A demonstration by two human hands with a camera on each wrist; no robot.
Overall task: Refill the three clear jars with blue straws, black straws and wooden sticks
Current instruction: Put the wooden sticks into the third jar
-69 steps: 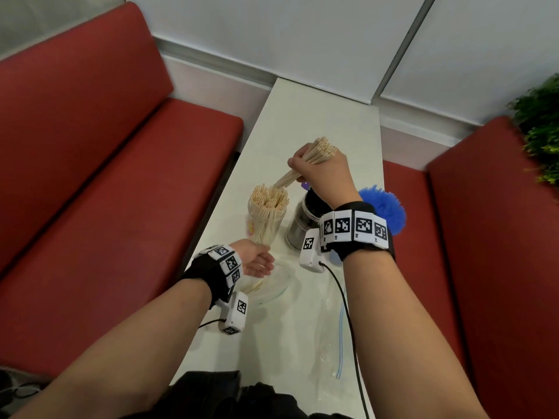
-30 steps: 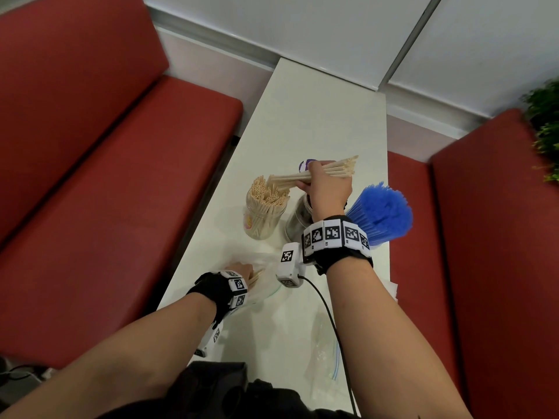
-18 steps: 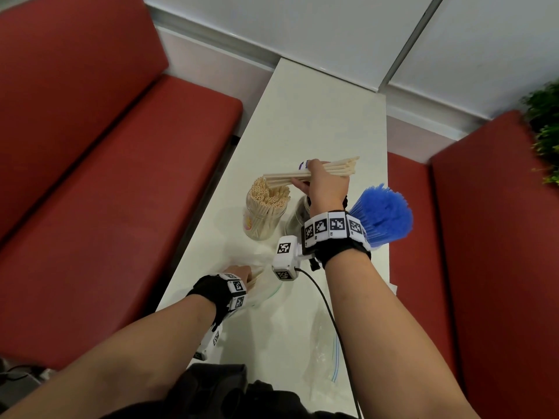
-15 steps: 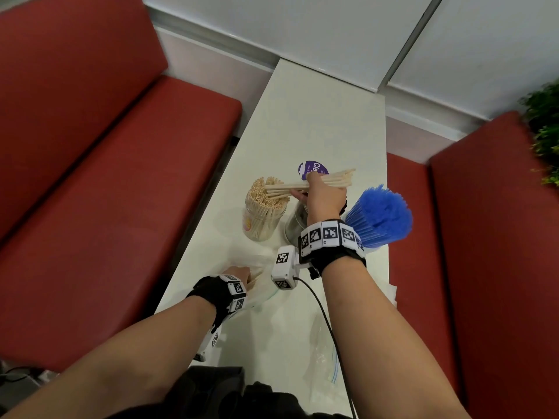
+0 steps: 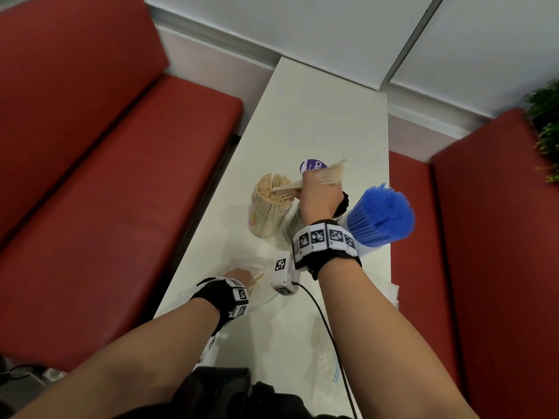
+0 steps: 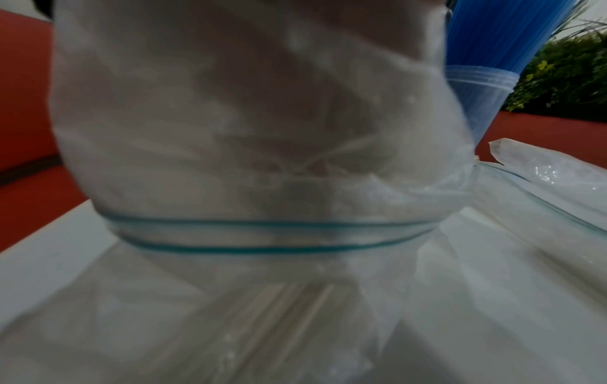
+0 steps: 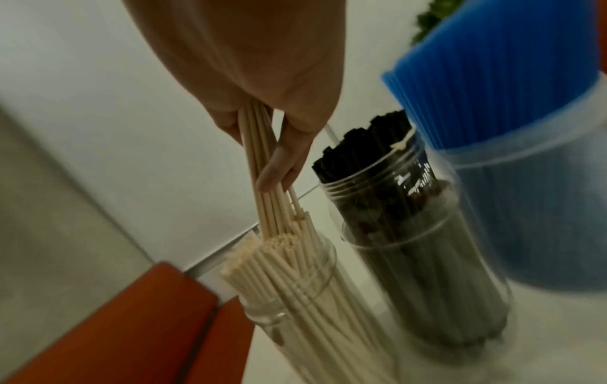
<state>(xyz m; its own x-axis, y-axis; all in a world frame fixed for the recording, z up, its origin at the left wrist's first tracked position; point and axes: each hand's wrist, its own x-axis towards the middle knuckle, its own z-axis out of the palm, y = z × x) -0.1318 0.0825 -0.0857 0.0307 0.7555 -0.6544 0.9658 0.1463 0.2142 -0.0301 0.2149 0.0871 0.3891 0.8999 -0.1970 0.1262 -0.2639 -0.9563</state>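
My right hand grips a bundle of wooden sticks, and their lower tips touch the top of the packed stick jar. My right hand's fingers curl around the bundle. The black-straw jar stands right of the stick jar, mostly hidden under my hand in the head view. Beside it is the full blue-straw jar. My left hand pinches a clear zip bag on the table, with a few sticks still inside.
The narrow white table runs between two red benches. A purple round lid lies behind the jars. Another clear bag lies near the front edge. A green plant is at the right.
My right hand has lowered the stick bundle and tipped it from level to slanting down, so its tips now meet the stick jar. My left hand stays on the bag.
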